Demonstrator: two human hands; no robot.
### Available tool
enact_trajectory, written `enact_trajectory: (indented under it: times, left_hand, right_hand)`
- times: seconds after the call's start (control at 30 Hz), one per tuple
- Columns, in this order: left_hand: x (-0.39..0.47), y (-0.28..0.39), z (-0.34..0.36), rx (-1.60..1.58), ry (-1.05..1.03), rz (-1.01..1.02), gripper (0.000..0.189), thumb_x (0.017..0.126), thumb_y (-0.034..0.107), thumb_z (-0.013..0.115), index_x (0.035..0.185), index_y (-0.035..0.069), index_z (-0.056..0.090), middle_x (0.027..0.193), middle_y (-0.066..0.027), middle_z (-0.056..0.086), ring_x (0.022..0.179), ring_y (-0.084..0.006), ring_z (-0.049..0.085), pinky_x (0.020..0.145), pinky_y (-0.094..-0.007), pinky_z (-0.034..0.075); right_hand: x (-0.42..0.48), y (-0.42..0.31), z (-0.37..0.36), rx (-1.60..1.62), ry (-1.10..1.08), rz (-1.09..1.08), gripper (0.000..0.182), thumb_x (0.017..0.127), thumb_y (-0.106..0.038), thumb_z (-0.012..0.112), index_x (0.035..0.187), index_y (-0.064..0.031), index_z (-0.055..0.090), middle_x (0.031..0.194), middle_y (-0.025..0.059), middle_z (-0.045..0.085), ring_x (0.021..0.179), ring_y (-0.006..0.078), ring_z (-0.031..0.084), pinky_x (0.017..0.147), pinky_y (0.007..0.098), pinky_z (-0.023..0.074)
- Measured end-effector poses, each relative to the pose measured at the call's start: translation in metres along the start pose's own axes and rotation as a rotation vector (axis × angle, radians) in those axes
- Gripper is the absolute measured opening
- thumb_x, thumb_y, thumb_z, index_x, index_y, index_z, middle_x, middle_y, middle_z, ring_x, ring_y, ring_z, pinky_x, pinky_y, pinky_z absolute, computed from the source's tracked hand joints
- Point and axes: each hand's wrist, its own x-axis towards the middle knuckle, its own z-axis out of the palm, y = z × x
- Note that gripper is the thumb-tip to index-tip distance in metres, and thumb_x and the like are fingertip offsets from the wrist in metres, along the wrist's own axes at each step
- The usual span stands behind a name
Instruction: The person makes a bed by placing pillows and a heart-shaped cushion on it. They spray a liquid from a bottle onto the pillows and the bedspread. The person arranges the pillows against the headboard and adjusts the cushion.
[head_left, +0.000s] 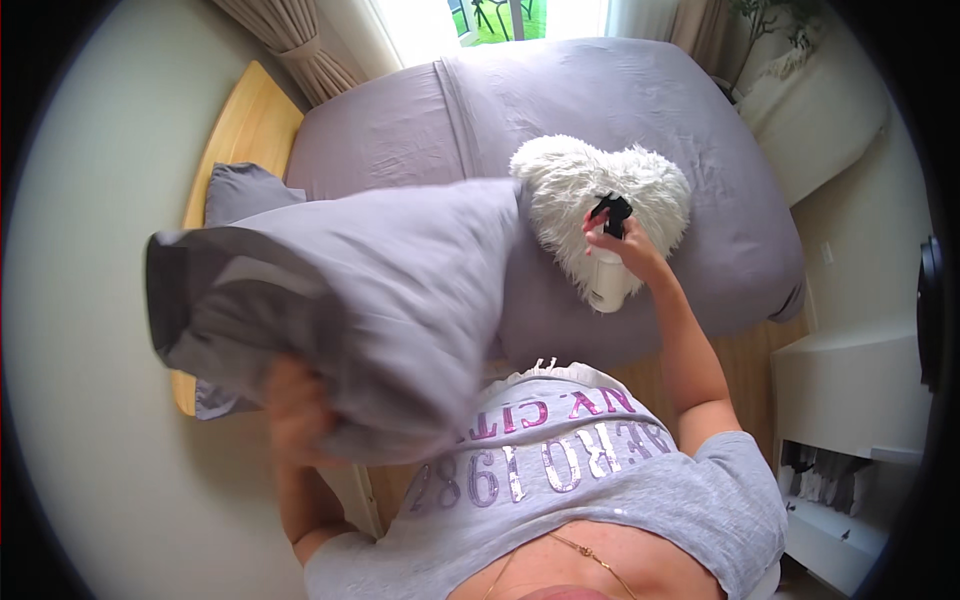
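Observation:
My left hand, blurred by motion, grips a grey pillow in its pillowcase near the case's open end, where darker folds show inside. The pillow is raised at a slant in front of me and hides part of the bed. In my right hand is a white spray bottle with a black trigger head; my fingers wrap its neck. Directly beyond the bottle lies a fluffy white heart-shaped cushion on the bed. Whether the bottle touches the cushion cannot be told.
The bed has a smooth grey-mauve cover and a wooden headboard at left. Another grey pillow leans by the headboard. Tied beige curtains flank a bright glass door. White furniture stands at right.

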Motion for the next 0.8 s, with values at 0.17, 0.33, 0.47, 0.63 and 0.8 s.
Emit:
enact_trajectory:
  times: [0.17, 0.33, 0.47, 0.63, 0.8]
  left_hand:
    - [0.004, 0.030, 0.076, -0.184, -0.339, -0.181, 0.026, 0.040, 0.013, 0.062, 0.063, 0.008, 0.050, 0.057, -0.0026, 0.048, 0.055, -0.0206, 0.048, 0.052, -0.0313, 0.034]
    - [-0.014, 0.045, 0.081, -0.202, -0.183, -0.342, 0.021, 0.043, 0.013, 0.063, 0.058, 0.006, 0.049, 0.056, -0.0040, 0.050, 0.058, -0.0239, 0.052, 0.055, -0.0328, 0.037]
    - [-0.024, 0.057, 0.084, -0.156, -0.180, -0.399, 0.022, 0.045, 0.015, 0.064, 0.059, 0.006, 0.049, 0.057, -0.0043, 0.050, 0.059, -0.0238, 0.053, 0.055, -0.0331, 0.037]
    - [-0.038, 0.065, 0.088, -0.135, -0.134, -0.434, 0.023, 0.047, 0.018, 0.065, 0.060, 0.006, 0.050, 0.057, -0.0044, 0.050, 0.059, -0.0236, 0.053, 0.055, -0.0328, 0.036]
    - [-0.040, 0.068, 0.089, -0.126, -0.169, -0.473, 0.024, 0.050, 0.020, 0.066, 0.060, 0.006, 0.050, 0.057, -0.0048, 0.050, 0.059, -0.0239, 0.053, 0.056, -0.0329, 0.036]
  right_hand:
    - [-0.015, 0.027, 0.016, -0.245, -0.402, 0.213, 0.026, 0.067, -0.023, 0.067, 0.083, -0.0046, 0.058, 0.076, 0.0040, 0.057, 0.072, 0.0133, 0.053, 0.068, 0.0268, 0.0423]
    - [0.018, 0.037, 0.059, -0.337, -0.476, 0.129, 0.033, 0.067, -0.031, 0.066, 0.081, -0.0035, 0.057, 0.077, 0.0050, 0.056, 0.077, 0.0123, 0.049, 0.071, 0.0263, 0.0397]
    - [0.066, 0.077, 0.065, -0.345, -0.138, 0.224, 0.029, 0.068, -0.027, 0.067, 0.083, -0.0036, 0.057, 0.075, 0.0020, 0.054, 0.072, 0.0103, 0.048, 0.067, 0.0268, 0.0398]
    - [0.082, 0.089, 0.072, -0.432, -0.239, 0.207, 0.026, 0.067, -0.025, 0.066, 0.081, -0.0052, 0.058, 0.075, 0.0015, 0.055, 0.071, 0.0097, 0.049, 0.065, 0.0263, 0.0401]
    - [0.035, 0.031, 0.129, -0.215, -0.850, -0.094, 0.037, 0.064, -0.032, 0.066, 0.085, -0.0035, 0.058, 0.075, 0.0060, 0.056, 0.071, 0.0161, 0.053, 0.065, 0.0299, 0.0412]
